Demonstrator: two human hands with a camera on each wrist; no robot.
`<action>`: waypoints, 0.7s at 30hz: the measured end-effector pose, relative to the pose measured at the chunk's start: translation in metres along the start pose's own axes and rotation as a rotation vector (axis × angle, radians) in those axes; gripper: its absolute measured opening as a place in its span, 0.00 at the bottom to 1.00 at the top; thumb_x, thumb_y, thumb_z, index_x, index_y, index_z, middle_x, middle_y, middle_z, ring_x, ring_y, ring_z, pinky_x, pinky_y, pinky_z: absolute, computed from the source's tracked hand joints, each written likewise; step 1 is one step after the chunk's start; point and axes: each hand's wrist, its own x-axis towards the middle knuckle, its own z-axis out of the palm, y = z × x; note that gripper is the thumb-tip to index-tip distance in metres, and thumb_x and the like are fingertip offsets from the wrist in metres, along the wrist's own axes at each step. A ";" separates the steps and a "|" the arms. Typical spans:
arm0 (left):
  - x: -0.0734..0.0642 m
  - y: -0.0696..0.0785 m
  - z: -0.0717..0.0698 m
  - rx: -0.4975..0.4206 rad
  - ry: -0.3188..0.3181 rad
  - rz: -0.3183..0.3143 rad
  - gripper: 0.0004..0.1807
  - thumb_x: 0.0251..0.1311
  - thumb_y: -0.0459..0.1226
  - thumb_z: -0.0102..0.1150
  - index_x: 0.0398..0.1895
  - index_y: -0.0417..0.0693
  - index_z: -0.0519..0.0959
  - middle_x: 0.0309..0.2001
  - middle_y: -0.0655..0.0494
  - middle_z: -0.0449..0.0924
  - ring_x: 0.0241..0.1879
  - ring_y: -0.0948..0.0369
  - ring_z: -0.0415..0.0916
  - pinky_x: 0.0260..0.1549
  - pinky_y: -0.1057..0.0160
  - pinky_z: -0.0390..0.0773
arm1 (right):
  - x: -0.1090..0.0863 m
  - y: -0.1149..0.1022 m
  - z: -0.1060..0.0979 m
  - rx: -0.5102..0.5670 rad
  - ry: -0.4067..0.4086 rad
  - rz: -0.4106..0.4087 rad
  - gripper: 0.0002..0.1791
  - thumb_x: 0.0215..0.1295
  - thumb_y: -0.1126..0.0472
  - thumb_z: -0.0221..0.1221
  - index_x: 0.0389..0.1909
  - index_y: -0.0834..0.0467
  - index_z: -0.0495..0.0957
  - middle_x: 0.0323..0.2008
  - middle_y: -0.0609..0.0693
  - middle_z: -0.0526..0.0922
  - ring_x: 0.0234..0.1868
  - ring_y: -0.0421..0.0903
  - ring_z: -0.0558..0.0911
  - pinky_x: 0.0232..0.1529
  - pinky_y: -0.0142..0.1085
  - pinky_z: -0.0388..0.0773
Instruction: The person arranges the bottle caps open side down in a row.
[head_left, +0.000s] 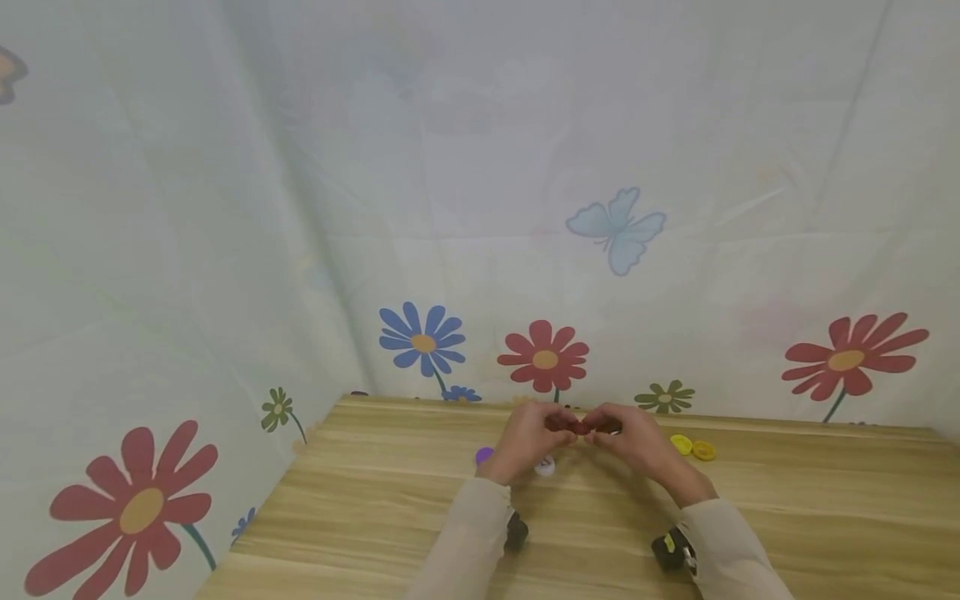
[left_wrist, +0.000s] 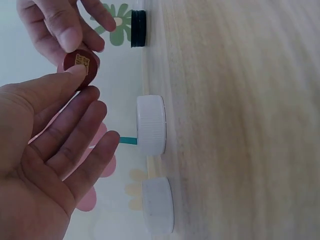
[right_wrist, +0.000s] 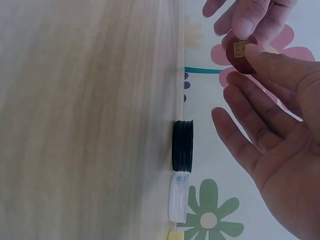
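Observation:
A dark red bottle cap (head_left: 580, 427) with gold marking on its top is held between both hands above the far part of the table. My left hand (head_left: 525, 437) pinches one side of it between thumb and fingers, the other fingers spread loosely in the left wrist view. From the opposite side, my right hand (head_left: 630, 437) pinches the same cap (right_wrist: 242, 59) with thumb and index finger. Beneath the hands stand white ribbed caps (left_wrist: 151, 125) and a black cap (right_wrist: 183, 146) beside a clear whitish cap (right_wrist: 179, 198).
On the wooden table (head_left: 810, 508), a purple cap (head_left: 484, 455) and a white cap (head_left: 545, 465) lie near the left hand. Right of the right hand are a yellow cap (head_left: 681, 443) and an orange-yellow cap (head_left: 703, 450). A flowered curtain (head_left: 480, 208) hangs behind the table.

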 end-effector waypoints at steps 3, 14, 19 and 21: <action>-0.001 0.000 0.000 0.008 -0.004 -0.005 0.08 0.64 0.31 0.74 0.46 0.42 0.90 0.40 0.57 0.91 0.38 0.68 0.84 0.44 0.70 0.81 | -0.002 0.000 0.000 0.011 -0.004 0.005 0.09 0.70 0.67 0.69 0.48 0.63 0.87 0.44 0.53 0.90 0.46 0.54 0.87 0.51 0.53 0.84; -0.004 0.000 -0.003 -0.034 -0.012 -0.014 0.12 0.66 0.31 0.73 0.51 0.43 0.88 0.45 0.56 0.90 0.42 0.66 0.85 0.45 0.70 0.82 | -0.001 0.000 0.003 0.024 0.014 0.058 0.07 0.72 0.66 0.67 0.47 0.62 0.87 0.44 0.52 0.90 0.46 0.52 0.87 0.49 0.47 0.84; -0.003 0.001 -0.004 -0.041 -0.022 0.005 0.15 0.64 0.26 0.72 0.53 0.43 0.87 0.46 0.55 0.90 0.43 0.61 0.87 0.45 0.70 0.82 | -0.001 0.001 0.004 0.066 0.022 0.085 0.07 0.74 0.68 0.64 0.49 0.63 0.86 0.45 0.54 0.89 0.47 0.52 0.87 0.49 0.47 0.85; -0.003 0.001 -0.004 -0.042 -0.028 0.007 0.16 0.63 0.26 0.72 0.53 0.44 0.88 0.47 0.56 0.90 0.44 0.60 0.87 0.45 0.71 0.82 | -0.001 0.001 0.003 0.075 0.025 0.088 0.07 0.74 0.68 0.64 0.49 0.64 0.85 0.45 0.55 0.89 0.47 0.52 0.87 0.48 0.47 0.85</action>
